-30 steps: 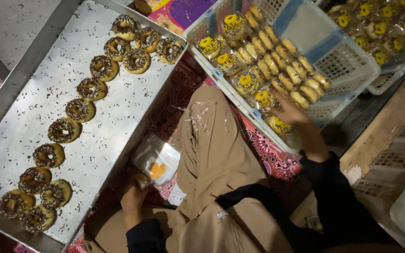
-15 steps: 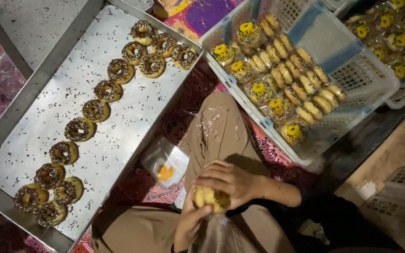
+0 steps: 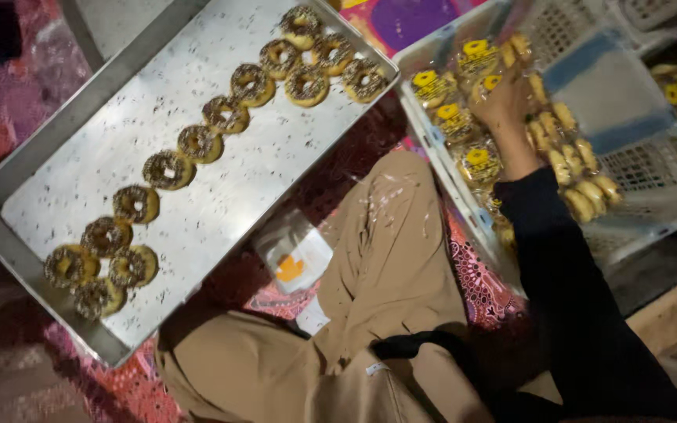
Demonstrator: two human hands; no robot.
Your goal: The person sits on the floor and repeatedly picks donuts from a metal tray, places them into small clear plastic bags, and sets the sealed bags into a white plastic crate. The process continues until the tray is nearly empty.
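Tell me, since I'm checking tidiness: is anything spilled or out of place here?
Yes. Loose sprinkles are scattered across the metal tray around the doughnuts, and a small plastic bag lies loose on the floor mat.

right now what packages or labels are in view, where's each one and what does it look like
Bagged doughnuts: clear bags with round yellow labels, along the left side of the white plastic crate at upper right; the right hand rests among them.
Stack of empty bags: clear plastic with an orange mark, lying between the metal tray and the person's leg.
Small white tag: on the tan trousers, bottom centre.
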